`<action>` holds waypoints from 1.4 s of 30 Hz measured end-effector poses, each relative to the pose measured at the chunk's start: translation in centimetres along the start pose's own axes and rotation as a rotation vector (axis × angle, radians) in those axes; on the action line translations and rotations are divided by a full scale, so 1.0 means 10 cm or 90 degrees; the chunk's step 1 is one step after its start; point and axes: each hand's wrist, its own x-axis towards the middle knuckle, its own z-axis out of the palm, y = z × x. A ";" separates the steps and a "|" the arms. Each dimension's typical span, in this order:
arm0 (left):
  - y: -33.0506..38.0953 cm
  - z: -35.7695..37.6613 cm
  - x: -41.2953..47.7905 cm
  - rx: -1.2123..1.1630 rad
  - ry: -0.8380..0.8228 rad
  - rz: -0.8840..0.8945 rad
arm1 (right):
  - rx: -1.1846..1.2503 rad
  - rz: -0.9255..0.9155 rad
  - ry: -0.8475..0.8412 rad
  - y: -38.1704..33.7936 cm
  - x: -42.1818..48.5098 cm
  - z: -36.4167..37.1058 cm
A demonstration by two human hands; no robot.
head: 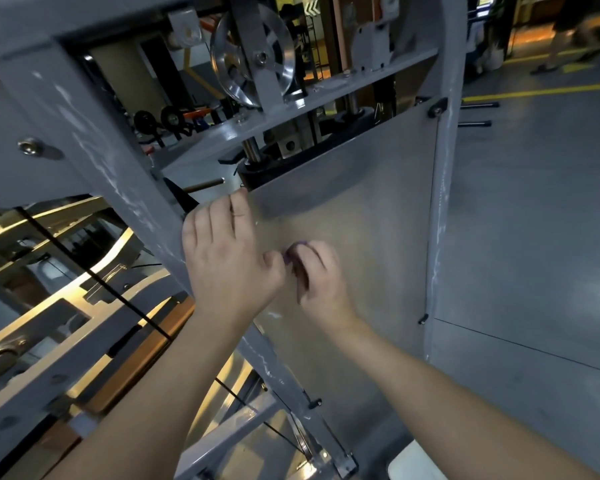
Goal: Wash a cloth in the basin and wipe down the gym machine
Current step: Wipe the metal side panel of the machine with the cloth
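Note:
The grey gym machine fills the view, with a slanted frame post (94, 157) on the left and a translucent shield panel (371, 202) over the weight stack. My left hand (229, 254) lies flat with straight fingers on the panel's upper left edge, next to the post. My right hand (314, 271) is blurred and bunches a small purple cloth (291, 252) against the panel, just right of my left thumb. Most of the cloth is hidden inside the fingers. No basin is in view.
A silver pulley wheel (253, 53) sits above the panel under a cross bar. A second upright post (444, 188) bounds the panel on the right. Black cables (94, 275) and frame bars cross at lower left. Grey floor with yellow lines (541, 91) lies right; a person's legs (561, 39) stand far back.

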 end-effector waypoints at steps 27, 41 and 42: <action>-0.04 0.00 0.01 0.007 -0.018 0.013 | 0.018 -0.080 -0.007 -0.02 0.08 0.02; -0.10 -0.01 -0.01 -0.002 -0.023 0.032 | -0.027 -0.133 0.063 -0.11 0.41 -0.21; -0.10 -0.01 -0.01 -0.007 -0.025 0.030 | -0.029 -0.130 0.041 -0.08 0.33 -0.15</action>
